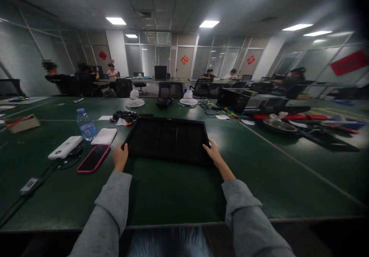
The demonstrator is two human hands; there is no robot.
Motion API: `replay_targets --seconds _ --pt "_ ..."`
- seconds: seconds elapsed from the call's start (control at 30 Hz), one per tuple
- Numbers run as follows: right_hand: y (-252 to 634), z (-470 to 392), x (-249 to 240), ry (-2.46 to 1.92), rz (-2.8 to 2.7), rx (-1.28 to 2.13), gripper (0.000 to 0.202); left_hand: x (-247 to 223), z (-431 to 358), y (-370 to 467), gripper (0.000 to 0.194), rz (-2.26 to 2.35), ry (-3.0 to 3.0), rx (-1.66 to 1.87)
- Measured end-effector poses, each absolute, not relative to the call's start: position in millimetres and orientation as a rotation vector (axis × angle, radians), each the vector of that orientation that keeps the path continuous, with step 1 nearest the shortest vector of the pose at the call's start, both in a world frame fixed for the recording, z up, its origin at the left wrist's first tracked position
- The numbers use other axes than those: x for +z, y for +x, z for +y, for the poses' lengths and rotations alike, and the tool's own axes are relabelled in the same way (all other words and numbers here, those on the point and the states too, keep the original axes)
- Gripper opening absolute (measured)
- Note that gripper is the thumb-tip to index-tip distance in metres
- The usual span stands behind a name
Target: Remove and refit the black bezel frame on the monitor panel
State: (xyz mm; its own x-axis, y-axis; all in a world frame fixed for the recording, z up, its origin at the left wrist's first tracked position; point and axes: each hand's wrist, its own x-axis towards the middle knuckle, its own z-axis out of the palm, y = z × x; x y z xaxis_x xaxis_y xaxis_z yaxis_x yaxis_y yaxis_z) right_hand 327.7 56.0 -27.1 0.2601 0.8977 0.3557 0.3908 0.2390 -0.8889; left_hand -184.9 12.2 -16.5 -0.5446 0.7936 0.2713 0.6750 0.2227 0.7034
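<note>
A black rectangular panel [165,145] with a raised rim and two thin light lines on its inner face is held between my hands, over the green table. My left hand [120,157] is closed on its left edge, thumb on top. On the opposite side, my right hand [213,153] grips the right edge with the thumb over the rim. The fingers beneath the panel are mostly hidden. Whether its far edge rests on the table I cannot tell.
Left of the panel are a pink-edged phone [94,158], a white power bank [65,147], a water bottle [86,125] and a white pad [104,136]. Small white fans [134,100] stand beyond. Cables, a computer case [235,100] and a pan [279,126] lie to the right.
</note>
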Motion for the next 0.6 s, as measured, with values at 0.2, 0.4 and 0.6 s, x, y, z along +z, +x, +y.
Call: replay_targets --seconds 0.2,0.4,0.6 --pt "329.7 57.4 -17.1 -1.305 -1.207 0.647 0.069 -15.1 12.6 -185.8 0.05 2.334 1.381 1.201" --pt "362.2 39.1 -6.3 -1.401 -1.1 0.461 0.066 -14.7 13.1 -187.7 0.048 2.318 1.391 1.194" --pt "410.5 23.7 -0.1 -1.627 -1.035 -0.044 0.06 -13.7 13.0 -188.9 0.048 2.276 1.391 1.228"
